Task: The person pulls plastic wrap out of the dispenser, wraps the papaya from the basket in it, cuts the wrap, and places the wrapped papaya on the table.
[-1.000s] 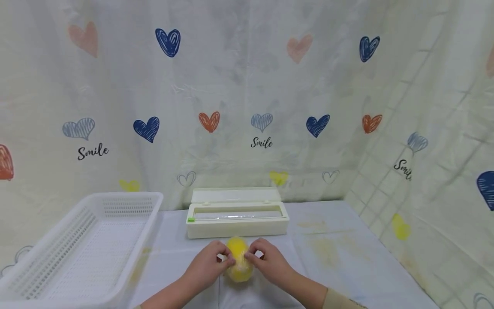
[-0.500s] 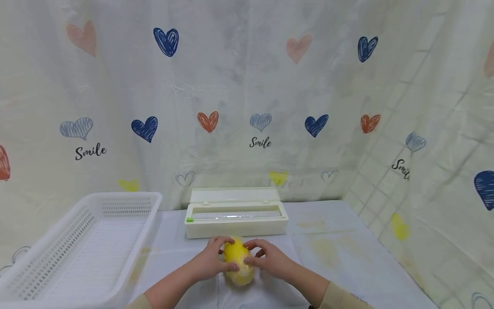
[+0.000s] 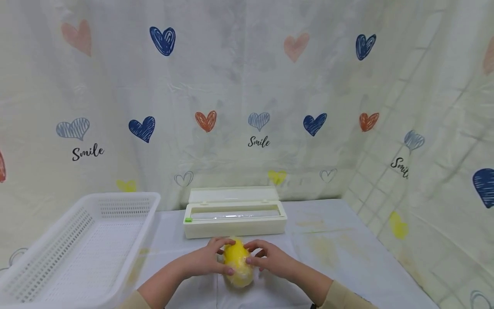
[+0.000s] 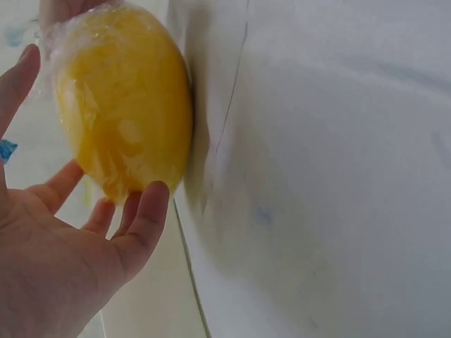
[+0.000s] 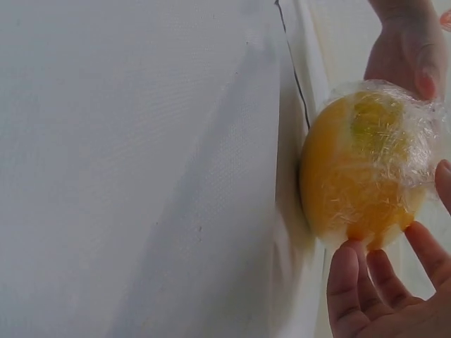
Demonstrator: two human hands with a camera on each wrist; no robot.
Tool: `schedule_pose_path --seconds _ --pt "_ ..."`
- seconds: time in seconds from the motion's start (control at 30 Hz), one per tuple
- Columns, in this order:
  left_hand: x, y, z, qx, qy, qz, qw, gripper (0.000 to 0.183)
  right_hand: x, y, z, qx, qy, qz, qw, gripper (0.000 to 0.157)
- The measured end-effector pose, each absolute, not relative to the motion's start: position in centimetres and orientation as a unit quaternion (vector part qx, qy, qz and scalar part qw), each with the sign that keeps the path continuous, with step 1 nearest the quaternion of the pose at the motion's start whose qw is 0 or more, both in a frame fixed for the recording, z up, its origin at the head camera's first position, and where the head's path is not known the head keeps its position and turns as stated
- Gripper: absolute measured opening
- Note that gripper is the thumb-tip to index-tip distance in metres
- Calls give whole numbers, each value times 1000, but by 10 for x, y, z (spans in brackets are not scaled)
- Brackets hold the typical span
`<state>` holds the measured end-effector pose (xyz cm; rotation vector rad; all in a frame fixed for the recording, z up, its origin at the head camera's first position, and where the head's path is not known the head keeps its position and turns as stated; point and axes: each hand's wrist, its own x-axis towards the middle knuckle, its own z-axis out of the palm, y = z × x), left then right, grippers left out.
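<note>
A yellow oval fruit point(image 3: 238, 262), wrapped in clear plastic film, sits at the front middle of the table between both hands. My left hand point(image 3: 204, 259) holds it from the left, fingers curved along its side; in the left wrist view, fingertips point(image 4: 156, 193) touch the fruit and the thumb stands apart. From the other side my right hand point(image 3: 273, 260) holds it, with curved fingers against the skin. In the right wrist view, crumpled film point(image 5: 416, 141) gathers over the fruit's upper side, near a greenish patch.
Behind the fruit stands a white plastic-wrap box point(image 3: 235, 227), lid raised, film roll inside. A large white basket point(image 3: 148, 231) occupies the left. A pale cloth covers the table point(image 3: 328, 266); a heart-patterned curtain point(image 3: 231, 159) hangs behind and at right.
Both hands have gone from pinching the film on top to spreading their fingers round the fruit's sides. The fruit has shifted very slightly toward the front.
</note>
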<state>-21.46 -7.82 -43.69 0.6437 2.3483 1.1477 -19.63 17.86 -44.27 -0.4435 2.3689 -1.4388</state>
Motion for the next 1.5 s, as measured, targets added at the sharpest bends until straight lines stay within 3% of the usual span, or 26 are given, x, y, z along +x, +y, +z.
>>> schedule_pose_path --seconds 0.27,0.6,0.83,1.2,1.5 --pt "-222 -74 -442 194 842 451 222 53 -198 173 -443 -151 839 -500 153 42" --pt "-217 -73 -437 174 840 459 231 57 -198 175 -438 -160 841 -486 174 44" --pt "-214 -64 -440 161 856 456 180 51 -193 169 -438 -166 864 -454 141 54" --pt "-213 -62 -442 155 861 452 176 52 -196 169 -436 -142 851 -481 159 37" --pt "-213 -63 -442 149 864 449 175 51 -200 169 -441 -138 844 -495 153 33"
